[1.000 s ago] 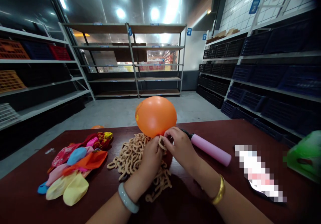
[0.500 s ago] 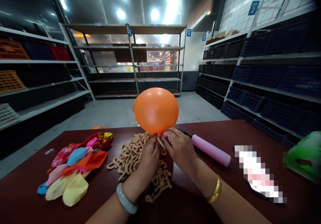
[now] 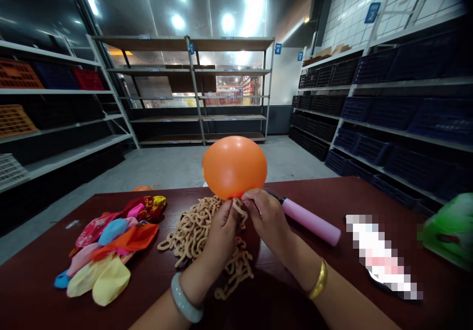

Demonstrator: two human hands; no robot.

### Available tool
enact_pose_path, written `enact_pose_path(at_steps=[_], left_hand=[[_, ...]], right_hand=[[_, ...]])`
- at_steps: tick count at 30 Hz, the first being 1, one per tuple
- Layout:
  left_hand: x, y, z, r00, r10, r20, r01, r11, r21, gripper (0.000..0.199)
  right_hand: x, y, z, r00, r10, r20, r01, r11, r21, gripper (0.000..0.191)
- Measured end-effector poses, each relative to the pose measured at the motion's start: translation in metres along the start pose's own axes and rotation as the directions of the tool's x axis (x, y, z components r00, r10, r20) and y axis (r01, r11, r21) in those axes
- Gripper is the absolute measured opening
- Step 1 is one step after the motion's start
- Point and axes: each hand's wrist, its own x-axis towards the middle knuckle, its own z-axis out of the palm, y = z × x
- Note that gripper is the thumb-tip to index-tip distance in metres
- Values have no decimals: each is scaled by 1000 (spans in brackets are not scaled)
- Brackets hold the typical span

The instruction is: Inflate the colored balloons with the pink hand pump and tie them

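An inflated orange balloon (image 3: pixel 234 166) stands upright at the far edge of the table, its neck mostly hidden by my fingers. My left hand (image 3: pixel 222 226) is closed, pinching at the balloon's base with thumb and fingers. On the other side, my right hand (image 3: pixel 266 219) is also closed, its fingertips pressed together at the neck. Between the hands hangs a tan cord-like loop (image 3: pixel 241 213); which hand holds it, I cannot tell. Beneath and left of my hands lies a heap of similar tan loops (image 3: pixel 194 226).
Flat, uninflated balloons (image 3: pixel 114 236) in several colours lie on the dark red table (image 3: pixel 295 290) at left. To the right are a pink hand pump (image 3: pixel 312 221), a blurred-out object (image 3: pixel 382 256) and a green package (image 3: pixel 451 231). Shelves with crates (image 3: pixel 384 113) stand beyond.
The balloon has dropped slightly and shifted a little right. My right-hand fingers have curled closer at its neck, and the tan loop between my hands shows more.
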Motion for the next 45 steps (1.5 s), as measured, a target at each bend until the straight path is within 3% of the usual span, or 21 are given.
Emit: enact_pose_path(at_steps=[3, 13, 19, 26, 32, 36, 41, 45], left_hand=[[-1, 4, 1, 999, 53, -12, -52, 996, 78, 22], [-1, -1, -5, 980, 198, -34, -178, 936, 305, 11], [2, -6, -9, 964, 263, 40, -255, 869, 424, 17], [4, -9, -14, 939, 338, 70, -317, 766, 559, 17], [5, -10, -14, 938, 330, 106, -332, 770, 544, 21], [3, -9, -8, 956, 290, 48, -277, 837, 473, 22], [-1, -9, -1, 964, 265, 5, -253, 914, 317, 22], [-1, -15, -7, 951, 309, 6, -292, 893, 341, 20]], right_hand=[[0, -2, 0, 998, 54, -46, -52, 998, 37, 7], [3, 0, 1, 985, 171, -8, -167, 971, 170, 11], [3, -1, 2, 978, 207, -12, -193, 929, 316, 9], [1, -5, 4, 955, 296, 37, -294, 913, 283, 6], [0, -10, 5, 968, 240, 76, -246, 966, 83, 6], [-3, -12, 9, 972, 231, 52, -229, 973, -38, 10], [-6, -14, 13, 973, 227, -24, -228, 972, -50, 14], [-7, -11, 11, 978, 209, -4, -209, 978, 17, 9]])
